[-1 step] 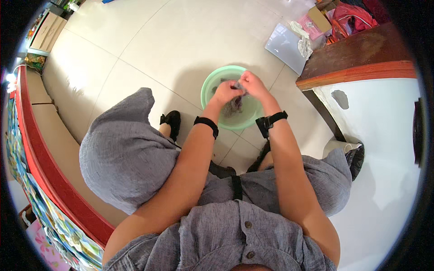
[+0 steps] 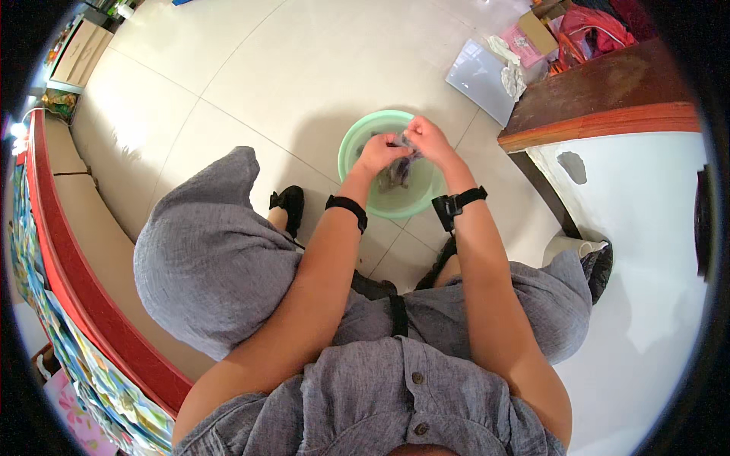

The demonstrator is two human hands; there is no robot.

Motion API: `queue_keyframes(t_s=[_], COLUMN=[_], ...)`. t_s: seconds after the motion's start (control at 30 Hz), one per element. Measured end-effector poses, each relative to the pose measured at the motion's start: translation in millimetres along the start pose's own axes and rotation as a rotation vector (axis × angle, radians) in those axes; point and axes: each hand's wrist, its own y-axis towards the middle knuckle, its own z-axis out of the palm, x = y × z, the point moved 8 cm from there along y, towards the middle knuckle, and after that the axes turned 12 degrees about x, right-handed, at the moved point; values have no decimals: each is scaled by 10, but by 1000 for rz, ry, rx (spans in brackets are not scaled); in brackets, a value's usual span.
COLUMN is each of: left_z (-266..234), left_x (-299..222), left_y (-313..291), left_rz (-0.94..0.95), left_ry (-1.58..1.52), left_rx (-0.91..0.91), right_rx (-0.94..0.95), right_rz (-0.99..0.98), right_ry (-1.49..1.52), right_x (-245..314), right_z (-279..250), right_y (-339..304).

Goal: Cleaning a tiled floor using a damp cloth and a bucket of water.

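Note:
A round light-green basin stands on the tiled floor in front of my feet, with what looks like water inside. Over its far half, both my hands are closed on a thin, wet, greyish-purple cloth. My left hand pinches it from the left, fingers pointing right. My right hand grips it a little higher, at the basin's right rim. From between the hands the cloth hangs down into the basin. What kind of cloth it is, I cannot make out.
A brown wooden top on a white cabinet lies close on the right. Beyond the basin are a flat pale panel, a pink box and a red bag. A red-edged bed frame runs along the left.
Both hands stay over the basin and keep their hold on the cloth. My right wrist has shifted slightly right, and the hanging cloth has changed shape a little.

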Motion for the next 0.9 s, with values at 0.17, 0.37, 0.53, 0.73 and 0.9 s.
queue_keyframes(t_s=[0.17,0.37,0.53,0.73,0.9], left_z=[-55,-105,-80,215,326], left_x=[-168,-559,-621,257,911], left_y=[-29,-117,-122,-155,-243], left_rz=[47,97,121,-196,-494], left_ry=[219,576,797,1141,1117], left_rx=[-67,-243,-270,194,313], right_rx=[-22,147,179,327,473], right_rz=[-116,32,109,154,340], right_ry=[220,318,-2,-581,-728], right_x=[390,321,-57,-189,-485], right_z=[-300,-252,-148,521,977], right_y=[-124,-307,-428,-426,-435])
